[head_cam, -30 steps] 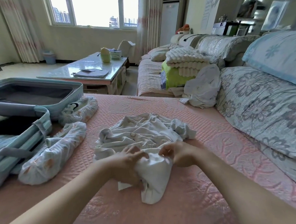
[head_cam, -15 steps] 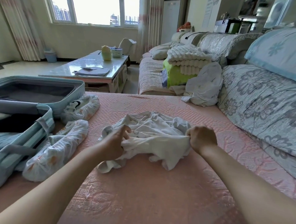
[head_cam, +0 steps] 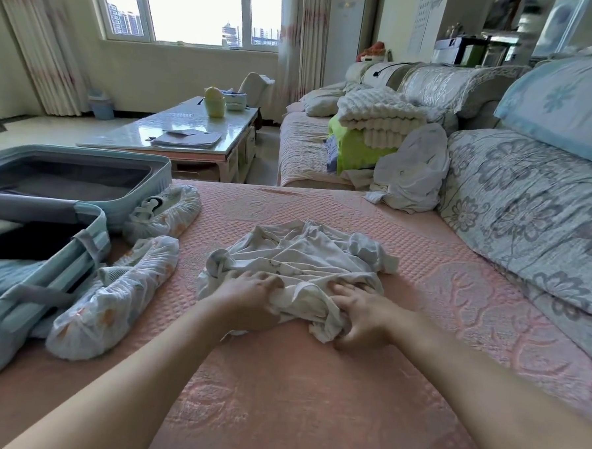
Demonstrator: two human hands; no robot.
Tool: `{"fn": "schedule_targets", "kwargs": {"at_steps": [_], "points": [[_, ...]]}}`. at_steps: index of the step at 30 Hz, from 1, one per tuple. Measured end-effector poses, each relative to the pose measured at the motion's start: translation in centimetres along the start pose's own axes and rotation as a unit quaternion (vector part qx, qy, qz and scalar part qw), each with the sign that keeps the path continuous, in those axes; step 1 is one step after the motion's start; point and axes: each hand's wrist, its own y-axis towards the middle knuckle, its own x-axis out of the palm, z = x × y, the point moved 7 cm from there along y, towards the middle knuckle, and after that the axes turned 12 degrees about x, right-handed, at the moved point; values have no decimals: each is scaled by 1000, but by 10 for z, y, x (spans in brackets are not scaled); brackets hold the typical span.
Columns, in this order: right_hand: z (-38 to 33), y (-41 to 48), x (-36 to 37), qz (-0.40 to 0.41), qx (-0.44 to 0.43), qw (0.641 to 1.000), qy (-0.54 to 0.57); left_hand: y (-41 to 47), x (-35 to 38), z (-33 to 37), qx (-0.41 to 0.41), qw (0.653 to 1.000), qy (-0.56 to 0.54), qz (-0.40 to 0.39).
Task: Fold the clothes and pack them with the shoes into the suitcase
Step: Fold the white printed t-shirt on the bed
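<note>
A crumpled white garment (head_cam: 303, 255) lies in the middle of the pink sofa cover (head_cam: 313, 397). My left hand (head_cam: 249, 299) grips its near left edge, fingers curled into the cloth. My right hand (head_cam: 362, 313) grips the near right edge, with a bunch of fabric between thumb and fingers. To the left stands an open light-blue suitcase (head_cam: 91, 234) with dark and blue clothes inside. Two shoes in white printed covers lie beside it, one near (head_cam: 112, 297) and one farther back (head_cam: 166, 214).
Another white garment (head_cam: 410, 172) lies at the sofa's far right, next to folded blankets (head_cam: 371, 132). Floral cushions (head_cam: 528, 216) line the right side. A glass coffee table (head_cam: 189, 138) stands beyond the suitcase.
Both hands came back toward me and closer together on the garment's near edge. Half a second ago they held it apart, stretched between them.
</note>
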Motion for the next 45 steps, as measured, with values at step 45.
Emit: {"fn": "schedule_targets", "kwargs": {"at_steps": [45], "points": [[231, 108, -62, 109, 256, 953, -123, 233, 4, 56, 102, 962, -161, 195]]}}
